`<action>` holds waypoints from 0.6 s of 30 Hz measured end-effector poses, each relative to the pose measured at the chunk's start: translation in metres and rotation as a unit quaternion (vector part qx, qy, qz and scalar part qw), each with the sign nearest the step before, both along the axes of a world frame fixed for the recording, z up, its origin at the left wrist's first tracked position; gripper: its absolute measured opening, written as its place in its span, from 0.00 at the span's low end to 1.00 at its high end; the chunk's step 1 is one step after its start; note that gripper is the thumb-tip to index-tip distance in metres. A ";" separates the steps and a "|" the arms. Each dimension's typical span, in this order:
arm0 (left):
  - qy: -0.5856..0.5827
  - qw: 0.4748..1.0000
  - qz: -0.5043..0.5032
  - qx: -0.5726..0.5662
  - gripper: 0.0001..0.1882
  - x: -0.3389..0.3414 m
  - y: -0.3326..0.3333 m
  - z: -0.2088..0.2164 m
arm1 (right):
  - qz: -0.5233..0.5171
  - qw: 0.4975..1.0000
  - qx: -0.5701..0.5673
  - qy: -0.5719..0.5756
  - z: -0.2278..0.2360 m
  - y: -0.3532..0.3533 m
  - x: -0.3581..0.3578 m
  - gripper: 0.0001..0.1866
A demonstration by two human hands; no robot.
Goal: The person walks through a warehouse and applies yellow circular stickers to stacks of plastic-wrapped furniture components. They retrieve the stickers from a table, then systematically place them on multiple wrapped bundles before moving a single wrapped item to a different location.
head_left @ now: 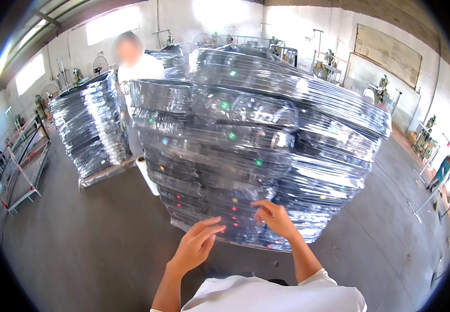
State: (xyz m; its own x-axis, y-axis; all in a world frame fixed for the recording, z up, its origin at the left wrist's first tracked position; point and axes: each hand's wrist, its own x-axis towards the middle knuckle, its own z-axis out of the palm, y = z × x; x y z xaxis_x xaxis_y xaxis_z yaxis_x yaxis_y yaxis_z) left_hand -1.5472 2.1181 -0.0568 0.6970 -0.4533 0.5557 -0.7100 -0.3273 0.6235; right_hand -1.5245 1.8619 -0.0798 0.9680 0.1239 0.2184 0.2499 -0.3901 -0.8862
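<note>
From where I stand, daylight enters strongly by the high windows on the left, and one bright patch at top centre is burned to white. The film-wrapped stack throws back hard, pale streaks (almost like wet glass, I would say), while the floor is rather dim and grey. Straight edges bend toward the dark, round rim, and one person's head is blurred.

Counted one left hand, one right hand, at least three wrapped stacks, one white roll, one wall board
</note>
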 end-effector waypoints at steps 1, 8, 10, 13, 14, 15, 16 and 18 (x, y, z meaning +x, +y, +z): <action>0.010 1.000 0.004 -0.002 0.14 0.022 0.011 0.006 | 0.000 1.000 0.007 -0.019 0.003 0.014 0.026 0.14; -0.015 0.999 0.008 -0.040 0.14 0.153 0.073 0.020 | 0.078 0.970 -0.089 -0.211 0.063 0.107 0.162 0.19; -0.035 0.998 -0.010 -0.047 0.14 0.191 0.083 0.025 | 0.079 0.943 -0.134 -0.296 0.075 0.130 0.195 0.20; -0.059 0.996 -0.032 -0.059 0.14 0.244 0.101 0.030 | 0.043 0.927 -0.182 -0.324 0.092 0.157 0.231 0.22; -0.086 0.994 -0.033 -0.055 0.14 0.262 0.109 0.035 | 0.029 0.921 -0.196 -0.335 0.096 0.166 0.242 0.23; -0.111 0.992 -0.041 -0.053 0.14 0.280 0.114 0.040 | 0.018 0.915 -0.215 -0.342 0.099 0.170 0.253 0.23; -0.137 0.988 -0.049 -0.050 0.14 0.299 0.121 0.046 | 0.000 0.909 -0.237 -0.342 0.101 0.176 0.264 0.23; -0.149 0.983 -0.079 -0.077 0.14 0.333 0.135 0.057 | -0.029 0.903 -0.261 -0.340 0.108 0.191 0.284 0.23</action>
State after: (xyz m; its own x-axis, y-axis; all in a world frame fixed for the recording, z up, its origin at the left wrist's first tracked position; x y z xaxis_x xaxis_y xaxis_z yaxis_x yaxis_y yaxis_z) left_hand -1.2144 2.2536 -0.0001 0.4198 -0.4379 0.7950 -0.9033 -0.1163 0.4129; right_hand -1.2410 2.0529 0.0280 0.6398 0.3347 0.6918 0.6325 -0.7407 -0.2266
